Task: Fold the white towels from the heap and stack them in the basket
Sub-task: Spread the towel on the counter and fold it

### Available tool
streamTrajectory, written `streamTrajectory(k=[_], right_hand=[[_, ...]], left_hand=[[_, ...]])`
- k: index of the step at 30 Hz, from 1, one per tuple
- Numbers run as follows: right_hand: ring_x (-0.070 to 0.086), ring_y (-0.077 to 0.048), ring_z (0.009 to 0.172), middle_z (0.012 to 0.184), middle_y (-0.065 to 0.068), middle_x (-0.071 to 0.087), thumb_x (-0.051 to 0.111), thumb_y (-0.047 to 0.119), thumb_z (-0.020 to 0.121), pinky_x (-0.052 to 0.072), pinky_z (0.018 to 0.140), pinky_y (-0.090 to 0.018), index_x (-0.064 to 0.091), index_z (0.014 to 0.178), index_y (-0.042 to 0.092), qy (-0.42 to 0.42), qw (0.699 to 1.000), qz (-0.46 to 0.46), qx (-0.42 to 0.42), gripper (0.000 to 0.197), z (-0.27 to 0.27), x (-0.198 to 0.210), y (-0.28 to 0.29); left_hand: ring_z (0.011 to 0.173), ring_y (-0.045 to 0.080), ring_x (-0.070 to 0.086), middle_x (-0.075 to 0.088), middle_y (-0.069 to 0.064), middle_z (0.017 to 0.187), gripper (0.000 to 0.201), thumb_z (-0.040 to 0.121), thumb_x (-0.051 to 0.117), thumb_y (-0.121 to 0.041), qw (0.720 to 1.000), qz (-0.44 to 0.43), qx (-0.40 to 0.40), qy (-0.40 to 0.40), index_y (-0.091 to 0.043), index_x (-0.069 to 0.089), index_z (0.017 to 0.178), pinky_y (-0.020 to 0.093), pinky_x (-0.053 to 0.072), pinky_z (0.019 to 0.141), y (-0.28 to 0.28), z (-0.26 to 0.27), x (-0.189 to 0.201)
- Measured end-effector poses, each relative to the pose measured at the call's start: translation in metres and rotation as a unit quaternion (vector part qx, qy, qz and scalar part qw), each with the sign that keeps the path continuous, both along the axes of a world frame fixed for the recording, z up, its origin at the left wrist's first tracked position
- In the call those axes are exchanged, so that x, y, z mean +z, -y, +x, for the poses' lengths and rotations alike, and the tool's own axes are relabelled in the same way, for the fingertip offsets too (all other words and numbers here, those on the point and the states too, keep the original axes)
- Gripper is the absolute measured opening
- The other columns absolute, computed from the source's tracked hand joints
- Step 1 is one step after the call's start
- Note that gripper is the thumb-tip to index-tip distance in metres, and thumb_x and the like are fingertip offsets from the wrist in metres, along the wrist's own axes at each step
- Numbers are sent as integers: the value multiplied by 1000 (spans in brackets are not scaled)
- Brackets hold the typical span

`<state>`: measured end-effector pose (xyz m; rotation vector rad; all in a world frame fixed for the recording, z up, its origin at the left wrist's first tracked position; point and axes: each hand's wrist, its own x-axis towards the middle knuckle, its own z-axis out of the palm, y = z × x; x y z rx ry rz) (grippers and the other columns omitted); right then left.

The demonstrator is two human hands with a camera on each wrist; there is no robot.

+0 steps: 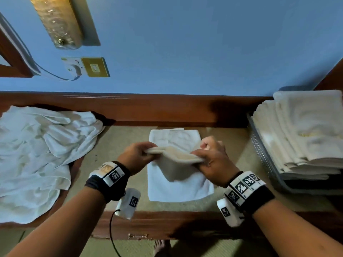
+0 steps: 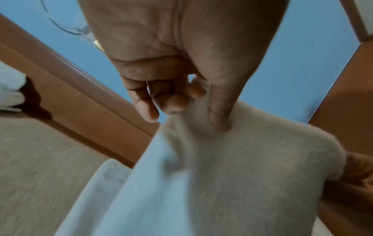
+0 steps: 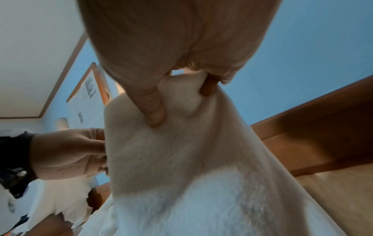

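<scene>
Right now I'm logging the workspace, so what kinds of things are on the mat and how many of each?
Towel being folded, pinched by the left hand and right hand: 1
Heap of unfolded white towels: 1
Basket: 1
Stack of folded towels in the basket: 1; single towels too close to count
Total: 4

I see left hand [image 1: 136, 156] and right hand [image 1: 211, 158] pinching towel [image 1: 178, 175] fold at center; heap [image 1: 42, 151] at 9 o'clock, basket [image 1: 263, 154] at 3.
</scene>
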<state>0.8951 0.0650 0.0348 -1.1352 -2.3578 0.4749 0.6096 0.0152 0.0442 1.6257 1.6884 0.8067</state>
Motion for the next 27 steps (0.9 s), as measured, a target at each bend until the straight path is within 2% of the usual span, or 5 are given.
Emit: streamTrajectory(k=[7,13,17,24,27], right_hand=[[36,-26,113,109,6,53,67,24,71,25,101,-29,74,96,29,-10,1000,5,-3,26,-32,-20,-71],[52,-31,111,92,6,60,61,24,71,29,106,-48,71,86,22,42,995,24,84,18,-52,-25,-125],[57,-25,102,88,7,57,55,26,74,25,112,-54,69,89,24,85,991,-43,94,20,-55,-38,-163],[52,-20,80,84,2,55,40,28,76,34,73,-30,65,82,22,168,951,-120,230,27,-80,-63,-219],[53,-16,78,83,4,56,42,28,76,34,68,-28,66,81,22,153,954,-151,211,25,-82,-82,-244]], left_hand=[[112,6,52,55,-14,120,23,72,73,-37,990,-10,-105,-97,-20,59,79,20,39,90,-80,-21,0],[64,13,48,56,-4,68,21,66,55,-28,980,-97,-166,-48,-25,35,63,29,46,63,-127,-18,-22],[81,-2,61,69,-11,100,28,71,60,-14,986,-105,-126,3,-20,34,61,27,48,74,-160,-25,-40],[70,-2,57,53,-28,118,81,79,68,-5,958,-181,-213,-57,-41,34,142,15,46,57,-225,-26,-63],[70,-6,52,59,-30,85,48,82,65,-7,919,-252,-282,-111,-44,59,113,14,42,65,-248,-29,-83]])
